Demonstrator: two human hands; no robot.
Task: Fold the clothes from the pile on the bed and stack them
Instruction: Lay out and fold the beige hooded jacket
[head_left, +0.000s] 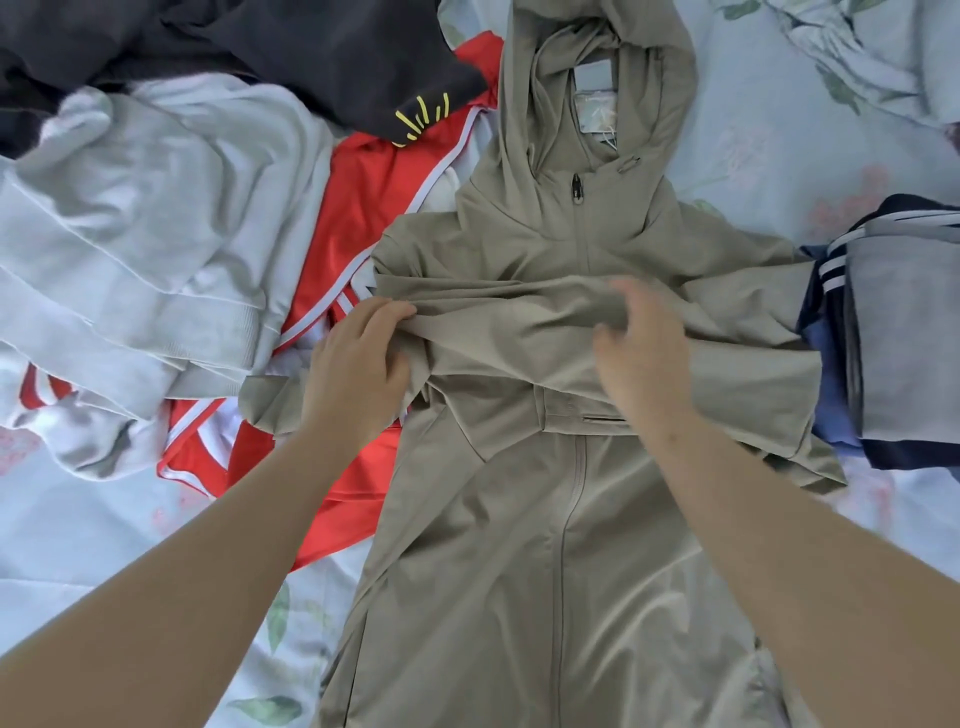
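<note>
An olive-green hooded zip jacket (545, 545) lies flat on the bed, hood pointing away from me. Both its sleeves are folded across the chest. My left hand (358, 364) pinches the fabric of the folded sleeve at the jacket's left side. My right hand (641, 343) grips the same sleeve near the middle of the chest, slightly blurred. To the left lies the unfolded pile: a light grey sweatshirt (145, 234), a red garment with white stripes (363, 218) and a dark garment with a yellow print (311, 57).
A stack of folded clothes (904, 332), grey over navy with white stripes, sits at the right edge, touching the jacket's sleeve. The bed sheet (769, 119) is pale blue with a floral print. A crumpled blanket lies at the top right.
</note>
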